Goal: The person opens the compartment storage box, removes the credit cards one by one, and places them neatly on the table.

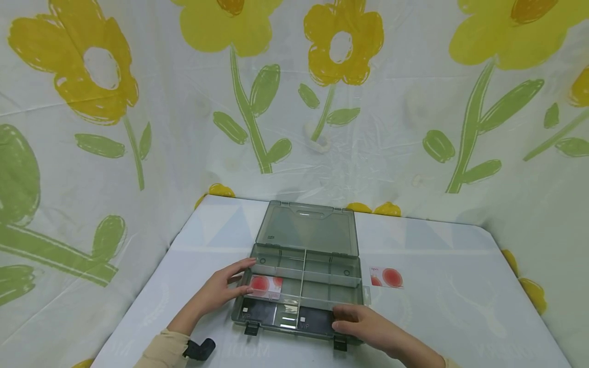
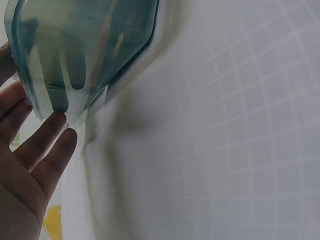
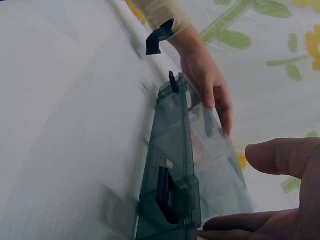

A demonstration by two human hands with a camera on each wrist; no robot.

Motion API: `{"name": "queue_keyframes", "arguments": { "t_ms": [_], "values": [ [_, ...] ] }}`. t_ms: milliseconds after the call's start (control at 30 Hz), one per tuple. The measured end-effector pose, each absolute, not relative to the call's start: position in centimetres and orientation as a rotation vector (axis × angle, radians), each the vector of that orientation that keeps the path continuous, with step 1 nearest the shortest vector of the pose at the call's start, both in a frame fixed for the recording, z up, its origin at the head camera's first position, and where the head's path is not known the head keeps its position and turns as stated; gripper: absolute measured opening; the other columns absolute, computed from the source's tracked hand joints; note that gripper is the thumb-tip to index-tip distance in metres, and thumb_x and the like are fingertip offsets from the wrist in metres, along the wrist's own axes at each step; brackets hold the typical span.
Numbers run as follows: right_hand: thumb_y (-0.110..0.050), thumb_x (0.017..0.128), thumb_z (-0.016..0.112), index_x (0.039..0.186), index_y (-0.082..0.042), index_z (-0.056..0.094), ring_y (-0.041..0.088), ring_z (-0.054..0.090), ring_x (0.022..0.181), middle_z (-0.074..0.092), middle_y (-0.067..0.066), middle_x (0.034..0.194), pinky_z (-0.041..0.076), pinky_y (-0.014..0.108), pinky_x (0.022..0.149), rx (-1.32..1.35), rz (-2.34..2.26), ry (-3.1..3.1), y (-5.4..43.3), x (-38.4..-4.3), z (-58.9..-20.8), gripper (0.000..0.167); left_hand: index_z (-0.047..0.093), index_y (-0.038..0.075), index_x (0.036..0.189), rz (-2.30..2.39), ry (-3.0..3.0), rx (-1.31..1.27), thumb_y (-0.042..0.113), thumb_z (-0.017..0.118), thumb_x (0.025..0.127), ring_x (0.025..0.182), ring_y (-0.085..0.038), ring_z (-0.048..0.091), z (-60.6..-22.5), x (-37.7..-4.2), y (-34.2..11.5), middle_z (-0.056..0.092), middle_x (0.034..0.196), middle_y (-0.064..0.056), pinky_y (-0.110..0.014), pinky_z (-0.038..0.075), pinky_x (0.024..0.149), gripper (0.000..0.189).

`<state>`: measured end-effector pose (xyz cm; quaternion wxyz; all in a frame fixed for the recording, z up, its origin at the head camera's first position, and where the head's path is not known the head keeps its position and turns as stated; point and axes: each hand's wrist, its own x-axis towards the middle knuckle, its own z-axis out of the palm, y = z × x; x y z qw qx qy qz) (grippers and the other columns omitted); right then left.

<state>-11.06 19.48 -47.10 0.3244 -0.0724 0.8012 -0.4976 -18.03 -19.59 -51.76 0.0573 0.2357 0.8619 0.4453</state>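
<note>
A translucent grey-green compartment box [image 1: 338, 291] lies with its lid [image 1: 313, 230] folded back. My left hand [image 1: 225, 286] touches the box's left side with fairly straight, spread fingers. A white card with red circles [image 1: 263, 286] lies in the left middle compartment, near its thumb. Two black cards marked VIP lie in the front row, a left one [image 1: 259, 312] and a right one [image 1: 315, 319]. My right hand [image 1: 368, 327] reaches over the front right corner, fingertips at the right black card's edge. In the right wrist view its thumb [image 3: 272, 157] stands apart from the fingers.
Another white card with red circles [image 1: 386, 277] lies on the white table [image 1: 442, 306] right of the box. Two dark latches, left [image 1: 251, 328] and right [image 1: 340, 343], hang at the box's front. A black strap [image 1: 200, 350] sticks out at the left wrist. Flower-printed cloth [image 1: 386, 128] surrounds the table.
</note>
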Motion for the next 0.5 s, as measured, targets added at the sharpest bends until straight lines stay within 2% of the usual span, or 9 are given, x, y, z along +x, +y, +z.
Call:
{"name": "queue_keyframes", "arguments": {
  "t_ms": [500],
  "values": [
    [-0.028,0.102,0.062,0.143,0.015,0.046,0.047,0.052,0.131,0.051,0.032,0.144,0.049,0.063,0.105,-0.292,-1.379,2.069,19.9,-10.5,-45.2,0.062,0.050,0.006,0.149,1.331,2.630,0.702,0.032,0.077,0.091,0.142,-0.039,0.043,-52.0,-18.1,-19.6,0.045,0.157,-0.012,-0.051,0.049,0.108,0.069]
  ]
}}
